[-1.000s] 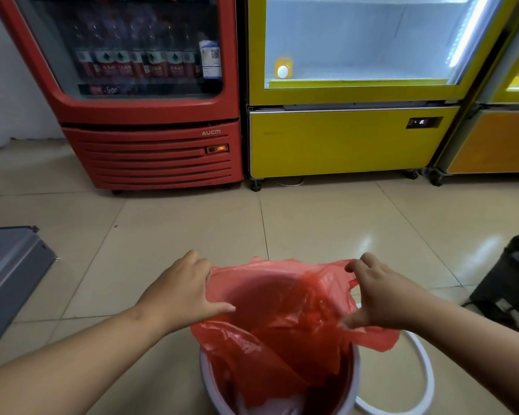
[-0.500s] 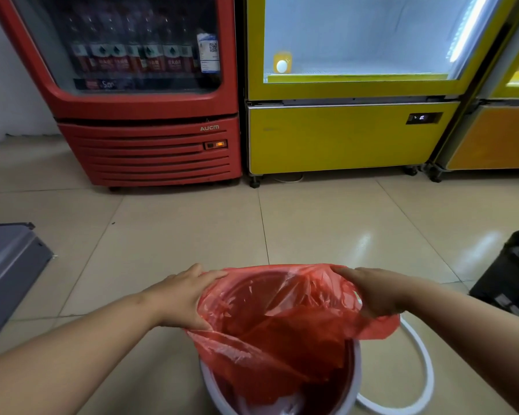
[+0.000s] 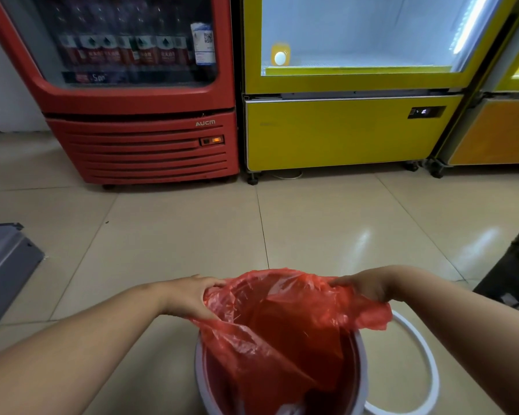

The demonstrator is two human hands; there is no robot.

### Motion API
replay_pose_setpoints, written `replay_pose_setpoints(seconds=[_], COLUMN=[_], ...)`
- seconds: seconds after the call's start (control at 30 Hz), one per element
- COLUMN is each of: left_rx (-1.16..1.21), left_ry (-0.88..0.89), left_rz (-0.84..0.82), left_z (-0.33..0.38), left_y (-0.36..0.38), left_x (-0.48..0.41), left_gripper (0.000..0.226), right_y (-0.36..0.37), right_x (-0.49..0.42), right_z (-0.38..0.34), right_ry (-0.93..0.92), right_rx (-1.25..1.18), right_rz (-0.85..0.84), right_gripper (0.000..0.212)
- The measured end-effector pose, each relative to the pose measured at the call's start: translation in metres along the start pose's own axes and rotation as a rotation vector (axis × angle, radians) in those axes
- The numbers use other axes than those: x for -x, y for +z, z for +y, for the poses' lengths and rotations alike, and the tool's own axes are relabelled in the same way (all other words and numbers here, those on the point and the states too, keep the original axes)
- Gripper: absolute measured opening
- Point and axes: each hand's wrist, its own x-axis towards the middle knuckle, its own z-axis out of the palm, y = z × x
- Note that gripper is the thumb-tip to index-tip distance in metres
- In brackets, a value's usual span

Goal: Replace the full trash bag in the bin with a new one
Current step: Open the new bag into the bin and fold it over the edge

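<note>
- Beige glossy floor tiles (image 3: 177, 235) run back to a red glass-fronted drinks cooler (image 3: 138, 121) stocked with bottles, and beside it a yellow glass-fronted cooler (image 3: 342, 130) that looks nearly empty.
- Head view: a white round plastic bin (image 3: 362, 372) stands on the floor at the bottom edge, with a thin red plastic bag (image 3: 282, 330) sunk inside it.
- Left hand (image 3: 189, 298) has its fingers pinched on the bag's left edge; right hand (image 3: 369, 287) has its fingers clamped on the right edge. Held apart like this, they probably stretch the mouth wide to fold it over the rim.
- Bag appears empty; its far edge is raised above the rim.
- White plastic ring (image 3: 423, 351) lies on the floor touching the bin, likely waiting to clamp the bag.
</note>
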Motion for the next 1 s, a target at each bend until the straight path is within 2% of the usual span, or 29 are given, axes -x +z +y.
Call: replay_pose_setpoints(seconds=[0.1,0.2,0.3,0.43,0.6,0.83,0.93,1.0], left_rx=[0.093,0.179,0.223,0.145,0.095,0.081,0.087,0.071], left_ry=[0.028,0.073,0.106,0.132,0.173,0.182,0.214,0.217], left_rz=[-0.014,-0.008,-0.019,0.019,0.052,0.065,0.069,0.097], left_z=[0.002,-0.002,-0.014,-0.027,-0.028,-0.021,-0.016,-0.014], left_y=[0.006,0.015,0.024,0.030,0.030,0.019,0.011,0.006], left_x=[-0.003,-0.004,-0.003,0.002,0.000,-0.004,-0.009,-0.013], left_gripper=[0.078,0.058,0.059,0.091,0.104,0.064,0.044,0.041], right_y=[0.005,0.014,0.028,0.042,0.036,0.027,0.024,0.019], right_x=[-0.002,-0.002,-0.001,-0.003,0.005,-0.008,-0.008,-0.008], right_z=[0.003,0.007,0.011,0.022,0.016,0.002,0.000,-0.001], right_ry=[-0.007,-0.035,-0.094,-0.134,-0.120,-0.149,-0.140,-0.130], right_rx=[-0.051,-0.122,-0.151,-0.167,-0.156,-0.194,-0.212,-0.216], right_rz=[-0.051,-0.080,-0.046,0.049,0.102,0.113,0.123,0.134], right_gripper=[0.087,0.094,0.108,0.103,0.098,0.106,0.102,0.101])
